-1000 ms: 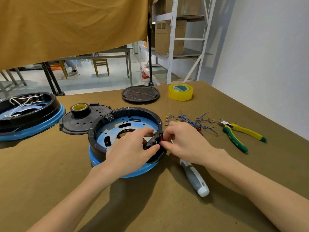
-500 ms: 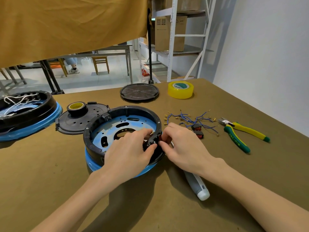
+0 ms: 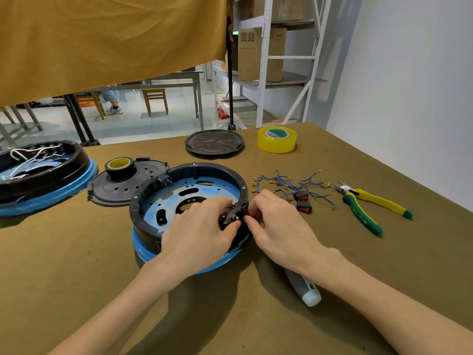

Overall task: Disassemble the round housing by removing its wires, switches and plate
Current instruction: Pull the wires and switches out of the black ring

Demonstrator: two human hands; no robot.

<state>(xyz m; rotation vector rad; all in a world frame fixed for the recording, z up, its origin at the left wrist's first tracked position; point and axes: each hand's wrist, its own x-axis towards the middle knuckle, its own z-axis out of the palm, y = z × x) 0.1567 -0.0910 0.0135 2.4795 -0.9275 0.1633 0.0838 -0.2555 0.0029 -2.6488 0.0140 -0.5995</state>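
The round housing sits mid-table on the brown table cover, a black ring on a blue base, with the blue plate still inside it and full of cutouts. At the ring's right wall there's a switch, red face showing, still in its slot. The left hand reaches over the ring from the inside, fingers curled, thumb and fingertips gripping the black wall piece right at that switch. The right hand comes at it from the outside, fingertips bunched and pinching the switch; how much of it they actually grip, can't tell.

Just right of the housing lies a tangle of blue wires with brass terminals, and 2 loose red switches sit among them. Further right are green and yellow pliers. A grey and white screwdriver handle pokes out from under the right forearm.

Behind the housing on the left is a black perforated cover with a roll of black tape on it. Farther back there's a ribbed black disc and a roll of yellow tape. At the far left edge sits a second housing with white wires inside.
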